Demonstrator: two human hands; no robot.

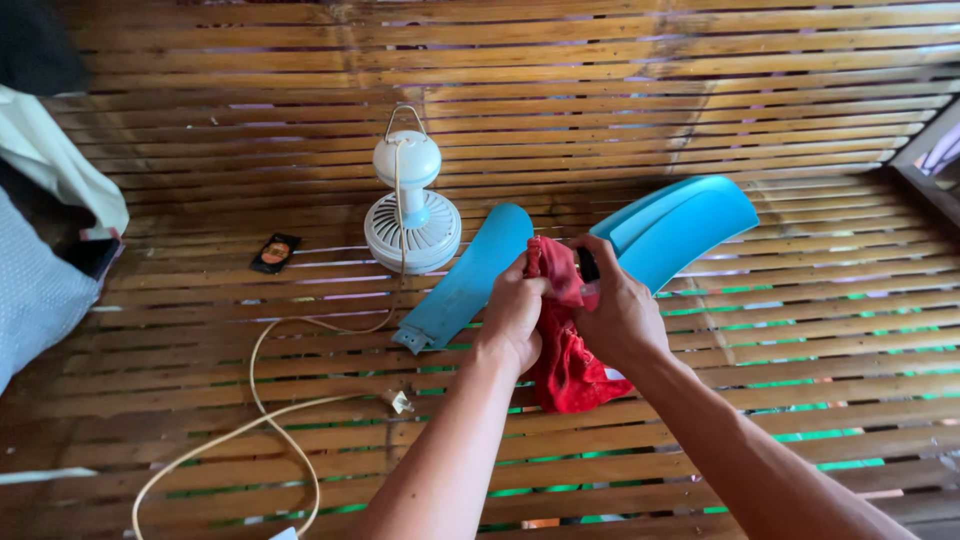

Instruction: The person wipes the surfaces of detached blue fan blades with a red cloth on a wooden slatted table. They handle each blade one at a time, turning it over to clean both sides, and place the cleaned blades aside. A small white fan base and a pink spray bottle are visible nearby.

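while both hands (565, 310) grip a red cloth (565, 365), it hangs lengthwise downward.

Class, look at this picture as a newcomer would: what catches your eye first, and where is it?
At centre, the left hand and right hand grip a red cloth together over a slatted bamboo floor. Two blue fan blades lie just behind the hands. Left of them stands a white fan motor, its cord trailing toward the viewer.

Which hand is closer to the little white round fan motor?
The left hand. It sits just right of the white round fan motor, gripping the red cloth; the right hand is farther right, beyond the cloth.
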